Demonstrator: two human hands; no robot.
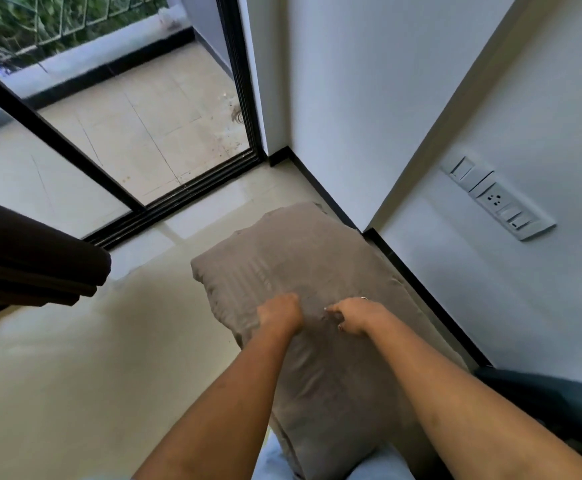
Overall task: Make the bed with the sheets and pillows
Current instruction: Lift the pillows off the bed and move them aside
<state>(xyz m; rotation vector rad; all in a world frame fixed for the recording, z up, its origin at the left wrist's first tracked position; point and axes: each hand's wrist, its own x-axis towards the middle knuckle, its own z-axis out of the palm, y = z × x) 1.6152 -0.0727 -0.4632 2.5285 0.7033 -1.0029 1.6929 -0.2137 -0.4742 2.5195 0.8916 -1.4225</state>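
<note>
Both bare arms reach straight out, close together. The left hand (279,315) digs curled fingers into the grey pillow (300,258), and the right hand (357,315) pinches the cloth just beside it. The pillow stretches away above the floor (74,375), near the right wall, with a glass door (144,133) beyond.

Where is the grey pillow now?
Centre of the head view: the grey fabric pillow, gripped by left hand and right hand, beside the white wall.

The fingertips of the left hand (279,315) are hidden in the pillow (317,258), whose cloth is blurred just beyond them. Nearer than both wrists, the pillow is cut by the lower edge. The dark shape (556,403) to the right of the right hand (355,317) is too unclear to name.
</note>
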